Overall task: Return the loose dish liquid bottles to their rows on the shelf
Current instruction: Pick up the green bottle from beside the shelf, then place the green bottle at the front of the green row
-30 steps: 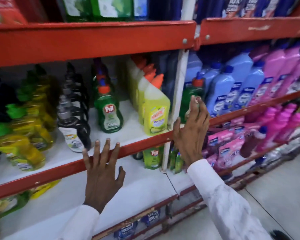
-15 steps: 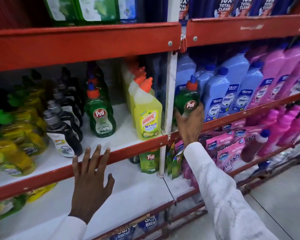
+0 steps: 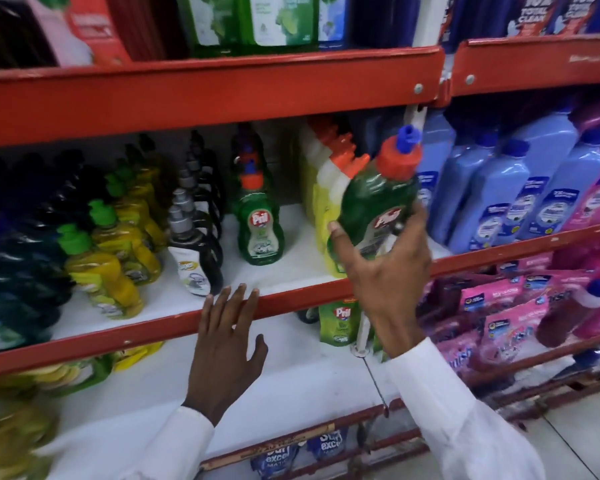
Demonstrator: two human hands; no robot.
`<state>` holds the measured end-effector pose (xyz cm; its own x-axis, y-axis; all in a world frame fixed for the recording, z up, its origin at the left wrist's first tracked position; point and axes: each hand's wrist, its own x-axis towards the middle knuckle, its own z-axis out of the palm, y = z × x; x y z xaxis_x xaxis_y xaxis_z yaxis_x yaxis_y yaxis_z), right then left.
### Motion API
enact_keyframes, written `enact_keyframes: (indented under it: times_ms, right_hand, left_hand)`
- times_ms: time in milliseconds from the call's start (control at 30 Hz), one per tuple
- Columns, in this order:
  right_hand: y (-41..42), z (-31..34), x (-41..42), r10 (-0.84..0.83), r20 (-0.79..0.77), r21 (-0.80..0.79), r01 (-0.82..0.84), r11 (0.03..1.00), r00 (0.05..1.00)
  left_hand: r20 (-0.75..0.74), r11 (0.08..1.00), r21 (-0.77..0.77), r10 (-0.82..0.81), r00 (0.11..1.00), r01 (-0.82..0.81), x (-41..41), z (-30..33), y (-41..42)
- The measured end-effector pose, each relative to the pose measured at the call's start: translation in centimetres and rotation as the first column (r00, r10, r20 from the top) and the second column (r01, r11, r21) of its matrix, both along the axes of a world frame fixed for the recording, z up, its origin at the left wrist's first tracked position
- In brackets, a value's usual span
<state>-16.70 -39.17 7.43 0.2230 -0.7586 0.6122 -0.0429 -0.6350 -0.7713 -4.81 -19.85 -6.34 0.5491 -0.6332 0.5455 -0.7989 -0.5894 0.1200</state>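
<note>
Red steel shelf [image 3: 291, 299] runs before us; we carry a green bottle [image 3: 378, 206] in front of the yellow ones, right hand [image 3: 392, 282] wrapped around its base, left hand [image 3: 226, 344] spread at the edge. Next it must swing left to the Pril row [image 3: 260, 230].

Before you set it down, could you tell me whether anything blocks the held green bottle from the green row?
Nothing visible blocks it. The green bottle in the right hand is raised before the yellow bottles; bare shelf lies before the green row.
</note>
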Motion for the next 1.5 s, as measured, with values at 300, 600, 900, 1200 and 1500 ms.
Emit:
enact_keyframes:
  times_ms: [300,600,900,1200,1500]
  right_hand:
    - [5.4,-3.9,9.0,0.203,-0.279,0.039,-0.2,0.979,0.939]
    - [5.6,-5.0,10.6,0.222,-0.367,0.063,-0.214,0.975,0.903]
    - [1.8,-6.5,8.3,0.487,-0.43,0.126,-0.483,0.866,0.761]
    - [0.7,-6.5,8.3,0.515,-0.386,0.143,-0.502,0.853,0.765]
    - [1.3,-7.1,8.2,0.441,-0.265,0.189,-0.402,0.896,0.858]
  left_hand:
    - [-0.078,0.998,-0.059,-0.008,0.997,0.003,0.4,-0.2,2.5]
    - [-0.237,0.974,-0.221,0.003,0.972,-0.056,0.0,2.6,0.5]
    - [-0.469,0.92,-0.371,-0.066,0.881,-0.129,2.1,5.9,-3.4]
    - [-0.508,0.904,-0.386,-0.046,0.86,-0.181,3.5,5.4,-3.9]
    - [-0.525,0.9,-0.396,-0.062,0.849,-0.179,2.5,6.1,-3.3]
